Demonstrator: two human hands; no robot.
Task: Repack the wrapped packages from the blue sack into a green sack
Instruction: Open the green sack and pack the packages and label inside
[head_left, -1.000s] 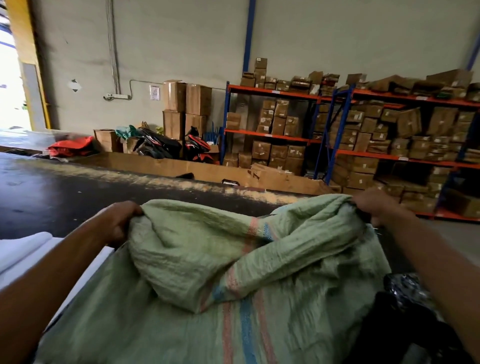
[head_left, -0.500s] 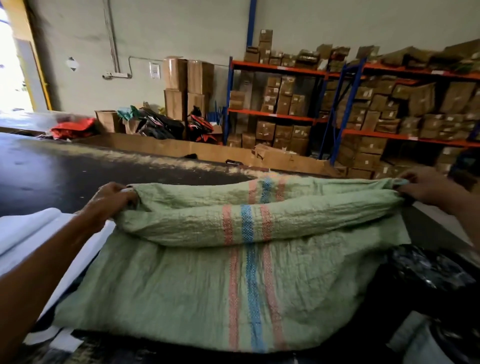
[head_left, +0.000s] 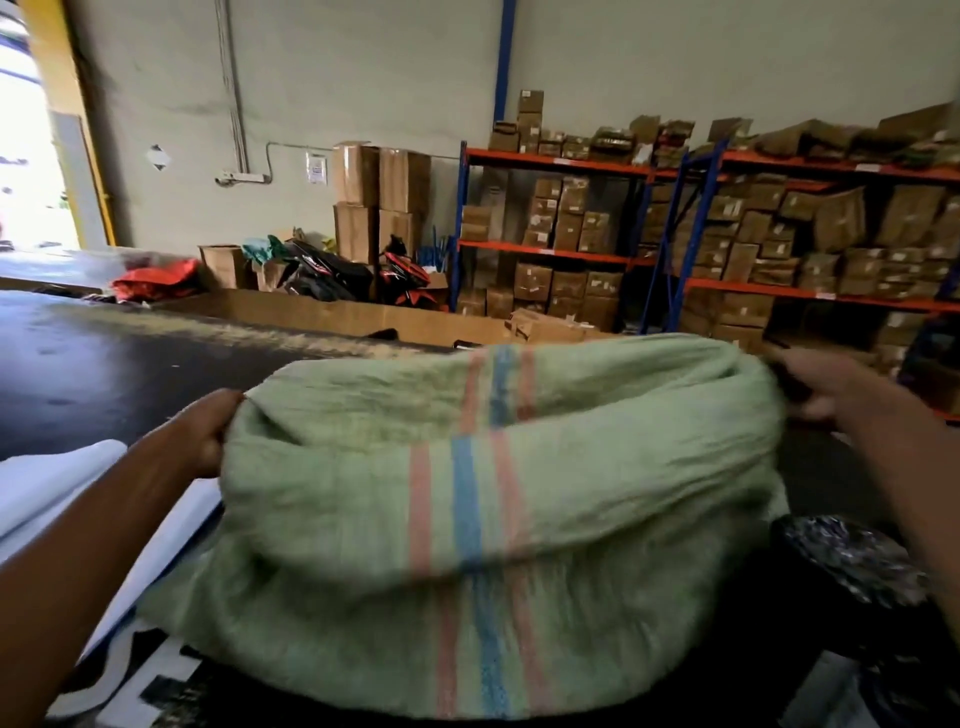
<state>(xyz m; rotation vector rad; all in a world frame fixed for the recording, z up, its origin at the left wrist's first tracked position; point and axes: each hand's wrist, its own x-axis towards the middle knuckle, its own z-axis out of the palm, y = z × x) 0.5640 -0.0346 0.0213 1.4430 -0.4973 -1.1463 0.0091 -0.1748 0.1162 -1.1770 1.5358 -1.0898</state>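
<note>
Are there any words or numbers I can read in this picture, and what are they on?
None can be read.
Paper notice on the wall: too blurred.
Labels on the cardboard boxes on the shelves: too small.
White sheet with black shapes under the green sack: cut off, unreadable.

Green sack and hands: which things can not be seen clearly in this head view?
- Inside of the green sack: hidden by its own near wall.
- Left hand: fingertips hidden in the sack's rim.
- Right hand: motion-blurred, so its grip is only roughly readable.
- Dark wrapped package: partly behind the right forearm; contents unreadable.
- Blue sack: not identifiable in this view.
</note>
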